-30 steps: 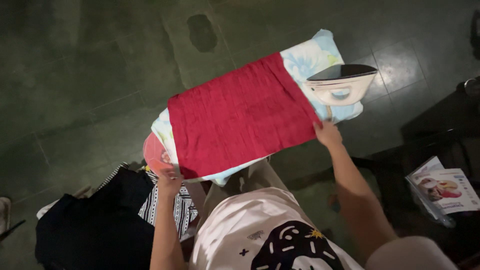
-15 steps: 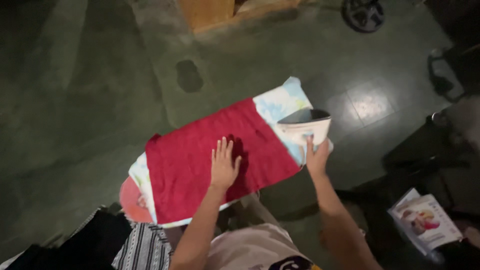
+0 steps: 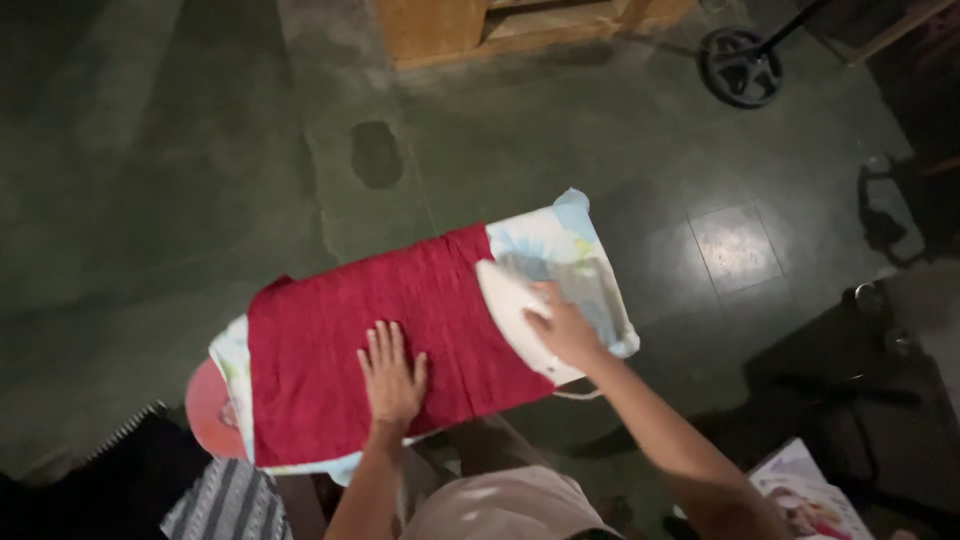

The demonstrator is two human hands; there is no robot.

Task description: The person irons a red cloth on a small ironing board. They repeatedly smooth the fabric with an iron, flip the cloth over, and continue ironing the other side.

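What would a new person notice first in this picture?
Most striking is the red cloth spread over the flowered ironing board at the centre. The left hand lies flat on it, while the right hand grips a white iron at the cloth's right edge.

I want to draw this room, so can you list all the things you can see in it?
cloth: one, red, spread flat on the ironing board
ironing board: one, pale flowery cover, middle of the floor
iron: one, white, at the cloth's right edge
wooden furniture: one, brown, top
round stand base: one, black, top right
striped fabric: one, black and white, bottom left
booklet: one, colourful, bottom right
left hand: flat on the cloth
right hand: gripping the iron
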